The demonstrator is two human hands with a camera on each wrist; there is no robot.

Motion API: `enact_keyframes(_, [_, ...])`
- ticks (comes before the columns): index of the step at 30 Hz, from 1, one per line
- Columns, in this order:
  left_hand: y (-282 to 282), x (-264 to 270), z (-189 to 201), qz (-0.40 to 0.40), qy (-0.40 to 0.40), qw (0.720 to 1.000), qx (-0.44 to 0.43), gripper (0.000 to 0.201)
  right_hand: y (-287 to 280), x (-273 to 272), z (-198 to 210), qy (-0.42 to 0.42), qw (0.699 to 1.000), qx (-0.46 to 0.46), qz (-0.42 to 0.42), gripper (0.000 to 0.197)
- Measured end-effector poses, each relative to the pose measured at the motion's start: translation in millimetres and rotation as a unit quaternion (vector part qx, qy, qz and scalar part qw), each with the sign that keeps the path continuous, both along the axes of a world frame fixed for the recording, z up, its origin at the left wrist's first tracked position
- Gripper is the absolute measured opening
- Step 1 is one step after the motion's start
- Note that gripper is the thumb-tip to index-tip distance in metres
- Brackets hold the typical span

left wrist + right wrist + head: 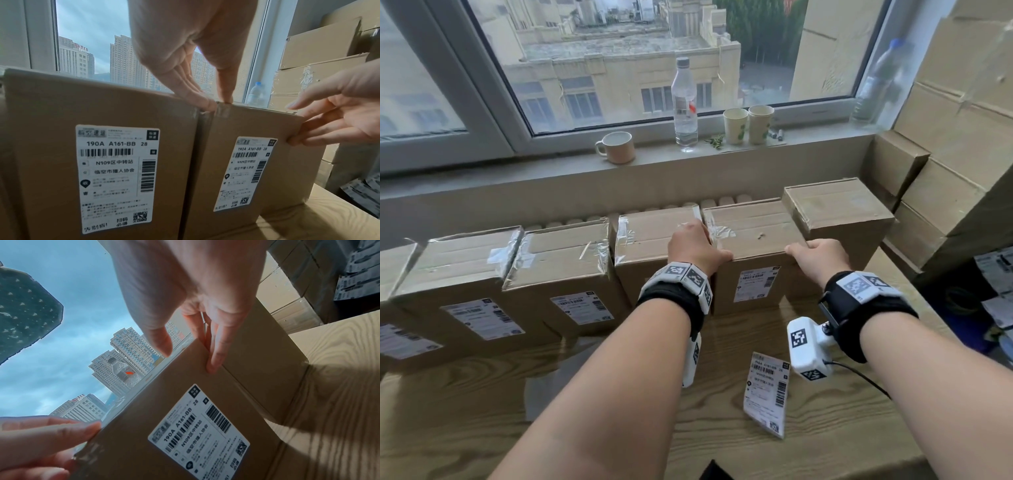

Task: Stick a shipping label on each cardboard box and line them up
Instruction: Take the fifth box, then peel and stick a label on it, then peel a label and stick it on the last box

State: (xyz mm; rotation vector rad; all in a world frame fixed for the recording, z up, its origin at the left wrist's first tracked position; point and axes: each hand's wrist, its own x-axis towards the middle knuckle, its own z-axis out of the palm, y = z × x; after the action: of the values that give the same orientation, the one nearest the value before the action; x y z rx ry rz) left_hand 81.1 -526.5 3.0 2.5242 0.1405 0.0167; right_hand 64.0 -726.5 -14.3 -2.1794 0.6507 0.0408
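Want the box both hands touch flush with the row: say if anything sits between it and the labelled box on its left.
Nothing visible does: that box and its left neighbour stand side by side, a narrow gap between. The left hand rests across it.

Below the window sill [551, 168], taped brown cardboard boxes [558, 253] stand upright side by side on the counter [482, 394], five fronts bearing white shipping labels [482, 318], the rightmost box [839, 209] set closer to the sill, a loose label [766, 394] lying flat farther from it.

A parcel-packing room, with stacked cartons [959, 144] and label sheets [995, 270].
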Motion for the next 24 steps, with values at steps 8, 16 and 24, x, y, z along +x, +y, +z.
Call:
enact_keyframes(8, [-18,9,12,0.020,0.005,1.000,0.009,0.025,-19,13,13,-0.060,0.997,-0.037,0.035,0.018])
enact_keyframes(16, [-113,35,20,-0.004,0.011,0.996,-0.083,0.007,-95,37,33,-0.158,0.976,-0.147,0.008,0.013])
enact_keyframes(24, [-187,55,11,0.002,0.040,0.996,-0.082,0.035,-154,48,6,-0.138,0.980,-0.140,0.015,0.036])
